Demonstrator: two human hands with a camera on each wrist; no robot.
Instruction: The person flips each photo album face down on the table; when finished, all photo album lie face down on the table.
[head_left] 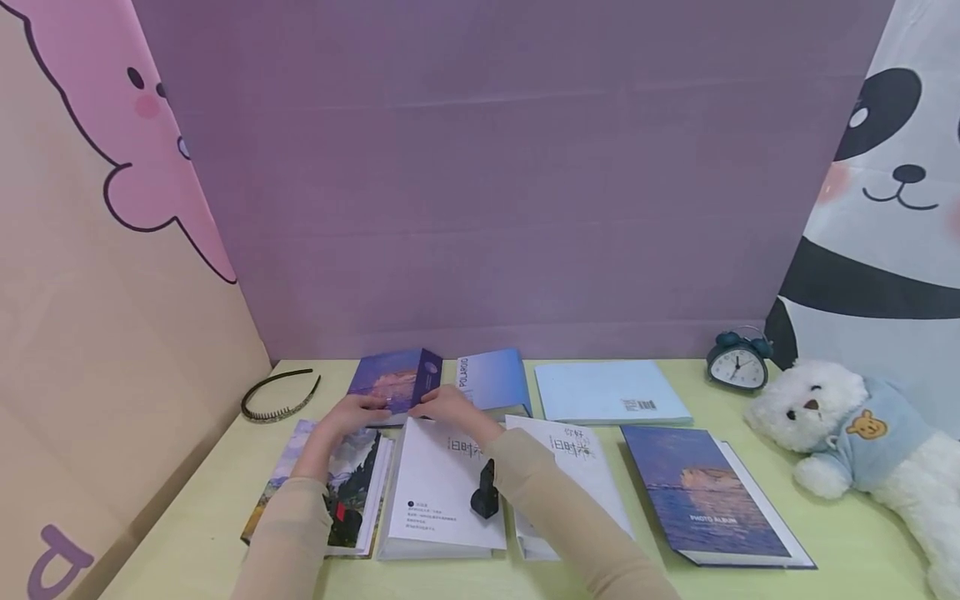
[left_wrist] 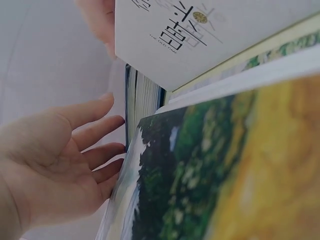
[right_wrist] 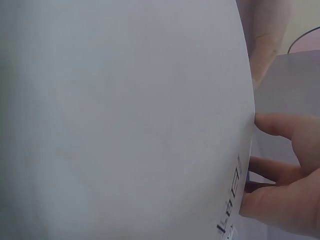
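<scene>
Flanking the hands (head_left: 358, 413) (head_left: 453, 407): headband (head_left: 272, 416), Polaroid book (head_left: 495, 380)

From my seat at the far end of the feed, I see a wide purple-grey backdrop (head_left: 495, 183) behind the table, with faint horizontal creases running across it. To my left, a beige wall (head_left: 97, 358) carries a pink cartoon figure (head_left: 112, 92) with a dark outline and rosy cheek, and a purple letter (head_left: 60, 567) sits low down. On my right, a pale wall (head_left: 915, 358) is printed with a large black-and-white panda (head_left: 910, 173). The pale yellow-green tabletop (head_left: 213, 483) meets the backdrop's lower edge. I find the light soft and even.
</scene>
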